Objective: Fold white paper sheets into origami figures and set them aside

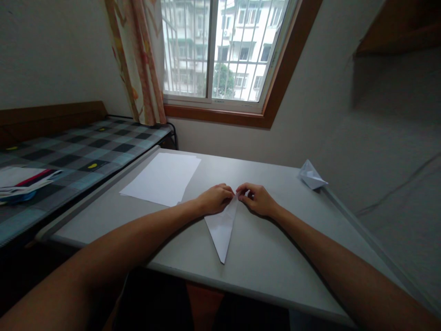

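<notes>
Head cam: folded paper [220, 234], narrowing to a point, lies lower centre on worktop [272, 259]. L hand [216, 198] & R hand [257, 198] meet at its top end mid-frame, fingers of both curled nearly closed, apparently pinching its upper tip. Prob. partway: main folds done, but still flat vs. standing paper piece [312, 177] at right. Loose sheets [161, 177], left of centre, unfolded.

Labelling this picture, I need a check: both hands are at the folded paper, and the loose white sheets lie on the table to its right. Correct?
Not quite: the head view shows the loose white sheets lying on the table to the left of the folded paper, not its right.
</notes>
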`<action>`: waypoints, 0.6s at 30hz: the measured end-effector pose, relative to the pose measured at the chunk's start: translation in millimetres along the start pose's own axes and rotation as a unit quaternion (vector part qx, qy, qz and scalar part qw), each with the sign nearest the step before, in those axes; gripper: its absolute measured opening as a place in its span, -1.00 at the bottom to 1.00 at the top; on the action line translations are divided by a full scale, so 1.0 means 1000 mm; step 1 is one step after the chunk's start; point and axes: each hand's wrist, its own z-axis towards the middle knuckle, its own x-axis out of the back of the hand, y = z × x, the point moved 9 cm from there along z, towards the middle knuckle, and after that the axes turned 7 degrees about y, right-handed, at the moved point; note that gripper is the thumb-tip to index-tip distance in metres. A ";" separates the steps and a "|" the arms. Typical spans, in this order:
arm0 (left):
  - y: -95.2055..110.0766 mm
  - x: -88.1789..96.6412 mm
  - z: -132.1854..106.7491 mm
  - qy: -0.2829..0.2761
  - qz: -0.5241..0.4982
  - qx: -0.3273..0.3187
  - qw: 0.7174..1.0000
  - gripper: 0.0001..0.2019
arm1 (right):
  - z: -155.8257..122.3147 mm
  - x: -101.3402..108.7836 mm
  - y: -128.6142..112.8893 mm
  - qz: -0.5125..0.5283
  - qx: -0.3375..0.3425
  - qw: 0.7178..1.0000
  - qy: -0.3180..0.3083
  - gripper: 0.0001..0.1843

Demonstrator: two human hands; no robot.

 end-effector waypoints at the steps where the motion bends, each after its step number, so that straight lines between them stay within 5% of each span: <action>1: 0.001 0.000 0.000 0.000 0.004 -0.004 1.000 -0.75 | 0.000 0.000 0.000 -0.003 0.002 1.000 0.000 -0.81; 18: -0.001 0.005 -0.003 0.021 0.028 -0.002 0.999 -0.80 | 0.000 -0.002 0.007 0.055 -0.026 0.998 -0.011 -0.67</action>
